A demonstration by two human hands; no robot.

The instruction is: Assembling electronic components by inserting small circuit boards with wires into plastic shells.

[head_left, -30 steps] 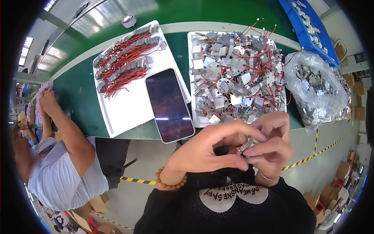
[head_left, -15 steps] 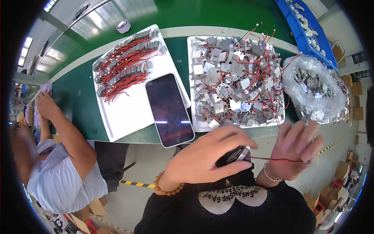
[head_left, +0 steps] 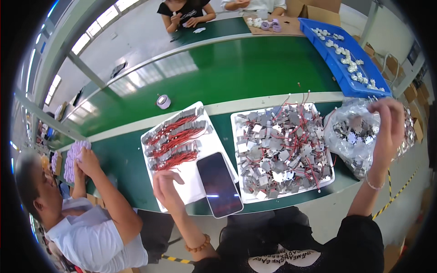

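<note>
My left hand (head_left: pixel 167 190) is over the near left edge of a white tray (head_left: pixel 182 194), its fingers bent and apart from the thumb. Nothing shows in it. In that tray lie rows of grey finned metal parts with red wires (head_left: pixel 175 142). A dark-screened phone (head_left: pixel 220 184) rests across the tray's right side. My right hand (head_left: pixel 389 125) is raised at the right, in front of a clear plastic bag (head_left: pixel 339 132) of metal parts. Its fingers are loosely bent, with nothing visible in them. Between my hands, a second white tray (head_left: pixel 241 194) holds a heap of finned parts with red wires.
A blue bin (head_left: pixel 327 59) with white pieces stands at the back right. A roll of tape (head_left: pixel 163 101) lies on the green surface (head_left: pixel 218 68). At the left, a co-worker (head_left: pixel 98 227) handles purple pieces (head_left: pixel 75 159). Two people sit across the far side.
The view has tilted up. My hands have moved apart, the left to the left tray and the right up toward the bag. The black and silver part with the red wire no longer shows.
</note>
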